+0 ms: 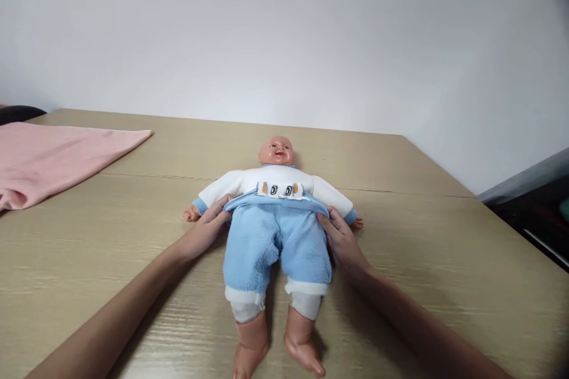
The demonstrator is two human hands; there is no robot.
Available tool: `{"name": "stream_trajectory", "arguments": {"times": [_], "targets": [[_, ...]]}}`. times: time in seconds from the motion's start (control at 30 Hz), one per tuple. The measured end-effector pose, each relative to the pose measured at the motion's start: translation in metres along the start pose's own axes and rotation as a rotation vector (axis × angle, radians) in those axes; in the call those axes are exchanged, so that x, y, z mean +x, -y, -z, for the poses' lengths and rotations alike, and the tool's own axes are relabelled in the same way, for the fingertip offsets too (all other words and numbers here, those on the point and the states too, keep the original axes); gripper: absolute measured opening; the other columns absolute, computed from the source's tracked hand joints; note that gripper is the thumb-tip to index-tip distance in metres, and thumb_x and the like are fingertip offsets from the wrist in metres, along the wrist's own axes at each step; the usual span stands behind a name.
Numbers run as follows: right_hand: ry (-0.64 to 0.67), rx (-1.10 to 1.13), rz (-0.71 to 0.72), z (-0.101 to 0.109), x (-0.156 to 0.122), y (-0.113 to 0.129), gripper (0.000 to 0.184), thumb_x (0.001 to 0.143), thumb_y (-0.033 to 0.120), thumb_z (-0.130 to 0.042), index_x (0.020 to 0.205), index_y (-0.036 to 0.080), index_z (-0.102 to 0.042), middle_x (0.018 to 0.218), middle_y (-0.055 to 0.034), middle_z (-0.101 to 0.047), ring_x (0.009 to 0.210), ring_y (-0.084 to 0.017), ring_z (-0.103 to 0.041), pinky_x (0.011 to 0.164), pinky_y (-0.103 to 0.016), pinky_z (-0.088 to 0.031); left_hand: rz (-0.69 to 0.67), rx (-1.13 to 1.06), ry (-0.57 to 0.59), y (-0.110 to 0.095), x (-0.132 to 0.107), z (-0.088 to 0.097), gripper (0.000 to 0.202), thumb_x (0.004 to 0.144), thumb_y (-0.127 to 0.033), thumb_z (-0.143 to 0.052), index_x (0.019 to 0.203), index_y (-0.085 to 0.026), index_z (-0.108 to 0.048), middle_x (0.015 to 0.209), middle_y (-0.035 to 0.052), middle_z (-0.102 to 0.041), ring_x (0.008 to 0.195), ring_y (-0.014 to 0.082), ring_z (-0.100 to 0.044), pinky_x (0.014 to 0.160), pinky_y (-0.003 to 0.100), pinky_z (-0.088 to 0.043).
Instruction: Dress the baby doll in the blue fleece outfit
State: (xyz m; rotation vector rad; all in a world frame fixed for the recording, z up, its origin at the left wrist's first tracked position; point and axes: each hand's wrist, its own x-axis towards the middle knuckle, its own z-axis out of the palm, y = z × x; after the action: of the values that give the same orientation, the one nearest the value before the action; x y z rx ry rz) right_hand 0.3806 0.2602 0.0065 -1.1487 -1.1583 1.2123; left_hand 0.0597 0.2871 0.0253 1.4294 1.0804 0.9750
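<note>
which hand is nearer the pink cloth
Left. The left hand holds the waist of the blue pants on the side toward the pink cloth; the right hand holds the waist's opposite side, across the doll from the cloth.

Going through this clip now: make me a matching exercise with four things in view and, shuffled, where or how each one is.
Things:
1. Pink cloth
2. Doll
3. Left hand
4. Right hand

Places and states:
A. Lying face up on the table
B. Holding the waist of the blue trousers on the picture's right
C. Spread at the picture's left edge
D. Holding that waist on the picture's left

Pairs: 1-C, 2-A, 3-D, 4-B
</note>
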Motion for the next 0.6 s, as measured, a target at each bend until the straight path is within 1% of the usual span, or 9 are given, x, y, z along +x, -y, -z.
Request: {"name": "stream_trajectory", "arguments": {"times": [0.07,0.1,0.17,0.23,0.3,0.37,0.43,0.5,0.6], "targets": [[0.01,0.099,-0.074,-0.002,0.001,0.003,0.05,0.088,0.069,-0.078,0.116,0.031,-0.061,0.101,0.0004,-0.075,0.09,-0.023,-0.07,0.084,-0.036,-0.057,0.028,-0.158,-0.089,0.003,0.0,-0.012,0.022,0.098,-0.046,-0.069,0.097,-0.024,-0.064,0.087,-0.0023,-0.063,0.082,0.019,-0.058,0.075,0.028,-0.047],[0.019,0.139,-0.104,-0.003,0.001,0.005,0.053,0.086,0.069,-0.081,0.117,0.031,-0.061,0.103,0.0001,-0.077,0.092,-0.024,-0.071,0.084,-0.036,-0.058,0.039,-0.224,-0.098,0.004,0.0,-0.017,0.023,0.096,-0.045,-0.072,0.101,-0.024,-0.065,0.088,-0.0024,-0.064,0.081,0.0185,-0.058,0.074,0.027,-0.047],[0.035,0.162,-0.116,-0.003,0.003,0.01,0.055,0.083,0.067,-0.083,0.118,0.031,-0.063,0.112,-0.0013,-0.078,0.1,-0.026,-0.072,0.091,-0.038,-0.058,0.061,-0.314,-0.071,0.005,0.001,-0.023,0.03,0.09,-0.042,-0.079,0.113,-0.024,-0.069,0.098,-0.0002,-0.07,0.088,0.0201,-0.062,0.08,0.029,-0.049],[0.047,0.125,-0.093,-0.001,0.005,0.013,0.049,0.083,0.062,-0.083,0.115,0.029,-0.066,0.118,-0.0027,-0.078,0.11,-0.028,-0.071,0.101,-0.04,-0.056,0.069,-0.34,-0.022,0.005,0.004,-0.023,0.036,0.088,-0.038,-0.08,0.12,-0.023,-0.071,0.108,0.0032,-0.074,0.1,0.0239,-0.065,0.091,0.032,-0.05],[0.068,0.078,-0.071,0.002,0.007,0.013,0.036,0.087,0.052,-0.079,0.11,0.027,-0.069,0.116,-0.0033,-0.077,0.114,-0.029,-0.068,0.107,-0.04,-0.051,0.044,-0.304,0.018,0.005,0.007,-0.016,0.031,0.091,-0.037,-0.075,0.118,-0.022,-0.074,0.113,0.0054,-0.074,0.107,0.027,-0.065,0.097,0.035,-0.048],[0.093,0.043,-0.04,0.006,0.006,0.014,0.023,0.089,0.042,-0.072,0.104,0.026,-0.069,0.106,-0.0024,-0.074,0.108,-0.027,-0.065,0.104,-0.039,-0.049,-0.012,-0.221,0.053,0.005,0.01,-0.005,0.025,0.093,-0.037,-0.071,0.111,-0.021,-0.077,0.113,0.006,-0.073,0.11,0.028,-0.063,0.1,0.036,-0.046],[0.106,-0.013,0.025,0.009,0.003,0.017,0.015,0.09,0.038,-0.067,0.098,0.026,-0.066,0.095,-0.0009,-0.067,0.095,-0.025,-0.061,0.094,-0.038,-0.049,-0.066,-0.149,0.081,0.005,0.012,0.006,0.021,0.094,-0.04,-0.071,0.101,-0.02,-0.076,0.104,0.0051,-0.071,0.104,0.0265,-0.061,0.095,0.035,-0.045],[0.13,-0.129,0.138,0.01,0.0,0.025,0.013,0.092,0.038,-0.064,0.097,0.026,-0.063,0.091,-0.0005,-0.061,0.089,-0.024,-0.057,0.086,-0.037,-0.048,-0.11,-0.124,0.118,0.0,0.012,0.013,0.026,0.095,-0.046,-0.072,0.094,-0.02,-0.073,0.096,0.0043,-0.066,0.095,0.0241,-0.058,0.086,0.033,-0.045],[0.197,-0.379,0.34,0.007,0.001,0.044,0.013,0.095,0.038,-0.066,0.098,0.025,-0.064,0.097,-0.0022,-0.059,0.095,-0.024,-0.055,0.092,-0.037,-0.045,-0.168,-0.097,0.162,-0.015,0.013,0.012,0.034,0.097,-0.054,-0.073,0.094,-0.02,-0.068,0.095,0.0035,-0.061,0.09,0.0208,-0.055,0.08,0.031,-0.044]]}}
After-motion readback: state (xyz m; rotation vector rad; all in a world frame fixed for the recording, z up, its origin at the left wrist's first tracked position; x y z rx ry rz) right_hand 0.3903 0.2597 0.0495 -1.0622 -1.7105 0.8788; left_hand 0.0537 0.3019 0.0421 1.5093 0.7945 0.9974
